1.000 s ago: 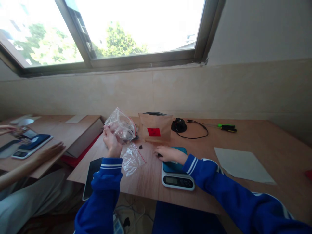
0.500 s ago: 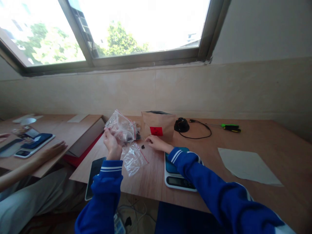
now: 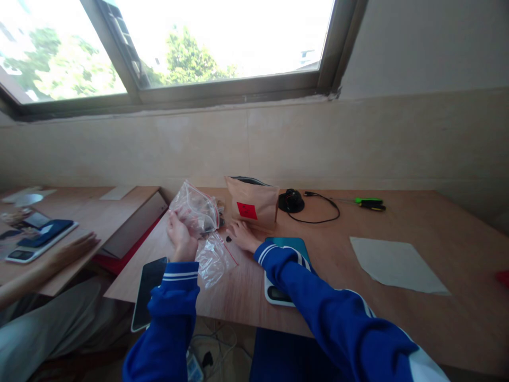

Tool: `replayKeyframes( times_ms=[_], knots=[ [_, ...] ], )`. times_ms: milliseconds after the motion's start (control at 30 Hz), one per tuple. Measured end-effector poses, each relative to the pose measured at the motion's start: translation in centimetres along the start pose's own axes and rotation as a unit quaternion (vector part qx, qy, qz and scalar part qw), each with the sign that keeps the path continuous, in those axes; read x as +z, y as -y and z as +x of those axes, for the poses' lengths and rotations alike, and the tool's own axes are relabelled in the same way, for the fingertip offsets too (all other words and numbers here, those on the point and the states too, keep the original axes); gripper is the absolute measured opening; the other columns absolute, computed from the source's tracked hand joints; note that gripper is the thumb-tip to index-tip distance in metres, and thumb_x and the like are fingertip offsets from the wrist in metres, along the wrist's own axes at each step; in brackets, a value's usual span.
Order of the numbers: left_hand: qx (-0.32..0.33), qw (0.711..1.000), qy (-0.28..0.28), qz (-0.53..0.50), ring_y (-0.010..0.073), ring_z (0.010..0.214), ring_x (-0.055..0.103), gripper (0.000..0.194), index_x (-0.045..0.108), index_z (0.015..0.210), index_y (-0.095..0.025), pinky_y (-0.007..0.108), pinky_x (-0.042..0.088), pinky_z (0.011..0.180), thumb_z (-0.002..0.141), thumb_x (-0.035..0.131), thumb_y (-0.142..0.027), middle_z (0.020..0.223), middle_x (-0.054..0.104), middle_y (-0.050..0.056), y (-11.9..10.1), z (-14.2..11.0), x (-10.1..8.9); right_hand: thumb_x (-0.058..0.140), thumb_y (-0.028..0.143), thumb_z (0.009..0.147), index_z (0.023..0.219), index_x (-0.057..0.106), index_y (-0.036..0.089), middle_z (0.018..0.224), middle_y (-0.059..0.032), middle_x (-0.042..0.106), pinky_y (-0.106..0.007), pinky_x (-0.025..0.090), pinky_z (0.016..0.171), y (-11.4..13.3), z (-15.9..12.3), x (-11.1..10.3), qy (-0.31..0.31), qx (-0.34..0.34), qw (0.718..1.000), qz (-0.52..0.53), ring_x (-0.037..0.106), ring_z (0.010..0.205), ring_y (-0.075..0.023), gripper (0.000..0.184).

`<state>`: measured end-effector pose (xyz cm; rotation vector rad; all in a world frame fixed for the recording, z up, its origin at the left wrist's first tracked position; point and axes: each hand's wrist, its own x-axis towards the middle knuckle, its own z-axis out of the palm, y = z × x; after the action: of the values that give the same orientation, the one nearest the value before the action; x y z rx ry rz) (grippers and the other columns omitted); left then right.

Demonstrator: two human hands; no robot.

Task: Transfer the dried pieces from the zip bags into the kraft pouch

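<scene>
My left hand (image 3: 182, 240) is closed on a clear zip bag (image 3: 194, 208) with a red seal line, held up just above the table. What the bag contains is hard to make out. My right hand (image 3: 243, 236) rests low over the table with its fingers stretched out, close to a small dark piece (image 3: 228, 239). Nothing shows in its fingers. A second clear zip bag (image 3: 214, 261) lies flat between my hands. Right behind my right hand stands a brown paper pouch (image 3: 260, 204) with a red label, its top open. My right sleeve partly covers a kitchen scale (image 3: 271, 295).
A phone-like dark tablet (image 3: 149, 292) lies at the table's left edge. Toward the back are a black round device with a cable (image 3: 292, 201) and screwdrivers (image 3: 369, 203). A pale sheet (image 3: 397, 265) lies right. At the left table, another person's hand (image 3: 81, 246) rests beside a scale (image 3: 43, 239).
My right hand has shifted left and down, nearer the small dark piece. The brown pouch has tilted slightly. The whole view has moved a little; my left hand still holds the bag.
</scene>
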<state>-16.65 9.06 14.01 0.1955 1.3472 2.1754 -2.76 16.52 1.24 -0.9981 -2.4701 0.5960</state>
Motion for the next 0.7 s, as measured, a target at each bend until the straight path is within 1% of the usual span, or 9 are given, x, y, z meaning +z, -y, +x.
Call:
replayKeyframes(
  times_ms=[67, 133, 233, 267, 400, 567, 700],
  knots=[
    [0.0, 1.0, -0.003, -0.006, 0.0065, 0.047, 0.052, 0.024, 0.054, 0.09, -0.017, 0.02, 0.042, 0.045, 0.097, 0.042, -0.037, 0.072, 0.061, 0.0, 0.0, 0.1, -0.1, 0.054, 0.033, 0.092, 0.118, 0.057, 0.006, 0.129, -0.025, 0.052, -0.049, 0.035, 0.105, 0.1, -0.4, 0.2, 0.003, 0.0, 1.0, -0.003, 0.044, 0.123, -0.0323, 0.037],
    [-0.004, 1.0, 0.002, -0.01, 0.0071, 0.048, 0.053, 0.024, 0.055, 0.091, -0.016, 0.022, 0.043, 0.047, 0.098, 0.042, -0.035, 0.072, 0.061, 0.0, 0.1, 0.1, -0.1, 0.063, 0.03, 0.087, 0.114, 0.059, 0.007, 0.126, -0.022, 0.054, -0.044, 0.036, 0.105, 0.2, -0.7, 0.3, 0.008, -0.014, 1.0, -0.003, 0.046, 0.122, -0.0302, 0.035],
    [-0.011, 1.0, 0.009, -0.01, 0.0076, 0.05, 0.055, 0.024, 0.057, 0.092, -0.016, 0.023, 0.045, 0.05, 0.098, 0.041, -0.034, 0.073, 0.062, 0.0, 0.2, 0.1, -0.1, 0.058, 0.017, 0.089, 0.103, 0.063, 0.012, 0.116, -0.0149, 0.059, -0.039, 0.038, 0.103, 0.3, -0.9, 0.3, 0.01, -0.033, 0.999, 0.002, 0.051, 0.115, -0.0237, 0.016],
    [-0.011, 1.0, 0.007, -0.009, 0.0074, 0.05, 0.055, 0.024, 0.058, 0.092, -0.017, 0.022, 0.045, 0.05, 0.098, 0.042, -0.034, 0.074, 0.062, 0.0, 0.2, 0.0, -0.1, 0.055, 0.013, 0.09, 0.1, 0.064, 0.013, 0.113, -0.0134, 0.06, -0.038, 0.04, 0.101, 0.3, -0.9, 0.2, 0.01, -0.036, 0.999, 0.004, 0.052, 0.112, -0.0222, 0.014],
    [-0.008, 1.0, -0.006, -0.003, 0.007, 0.049, 0.054, 0.024, 0.057, 0.093, -0.018, 0.021, 0.046, 0.049, 0.096, 0.044, -0.037, 0.073, 0.061, -0.001, 0.2, -0.1, 0.0, 0.057, 0.01, 0.089, 0.094, 0.065, 0.013, 0.107, -0.0118, 0.062, -0.035, 0.044, 0.096, 0.2, -0.8, -0.3, 0.013, -0.042, 0.999, 0.007, 0.057, 0.104, -0.0202, 0.01],
    [-0.013, 1.0, -0.008, 0.005, 0.0061, 0.048, 0.054, 0.024, 0.056, 0.091, -0.018, 0.018, 0.044, 0.047, 0.096, 0.043, -0.038, 0.074, 0.061, -0.001, 0.2, 0.2, -0.2, 0.056, 0.007, 0.087, 0.092, 0.062, 0.013, 0.105, -0.0119, 0.064, -0.034, 0.044, 0.095, 0.6, -1.6, -1.5, 0.009, -0.051, 0.999, 0.007, 0.058, 0.103, -0.0212, 0.01],
    [0.008, 1.0, 0.002, 0.012, 0.0067, 0.05, 0.055, 0.026, 0.056, 0.091, -0.017, 0.018, 0.044, 0.048, 0.095, 0.043, -0.039, 0.074, 0.061, 0.0, 0.5, 0.6, -0.6, 0.059, 0.005, 0.084, 0.089, 0.06, 0.013, 0.103, -0.0108, 0.065, -0.032, 0.044, 0.091, 0.6, -1.8, -2.1, 0.005, -0.051, 0.999, 0.017, 0.059, 0.102, -0.021, 0.01]
  ],
)
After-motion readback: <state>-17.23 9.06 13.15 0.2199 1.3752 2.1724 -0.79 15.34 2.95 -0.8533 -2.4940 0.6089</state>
